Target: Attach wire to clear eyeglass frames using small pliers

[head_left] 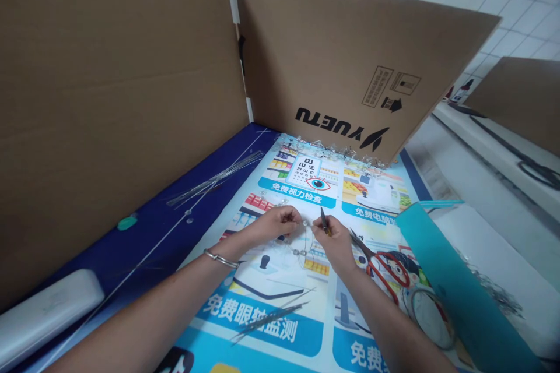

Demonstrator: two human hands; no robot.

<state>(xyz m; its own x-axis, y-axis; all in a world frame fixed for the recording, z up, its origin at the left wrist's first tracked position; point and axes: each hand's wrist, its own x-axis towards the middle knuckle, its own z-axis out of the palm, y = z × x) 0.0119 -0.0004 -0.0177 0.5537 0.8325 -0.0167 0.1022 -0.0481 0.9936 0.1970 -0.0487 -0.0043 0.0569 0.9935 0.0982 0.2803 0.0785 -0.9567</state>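
Printed poster [271,280] underneath, left hand [275,226] pinching thin wire [308,245], right hand [336,239] pinching a small dark tool [324,220].

One left hand [275,226] and one right hand [339,240] are counted at center, with one bangle [221,258] and one dark tool [324,222]. Three cardboard sheets [341,58] are seen above, two wire bundles [214,178] at left and bottom center, and one pair of scissors [385,271] at lower right.
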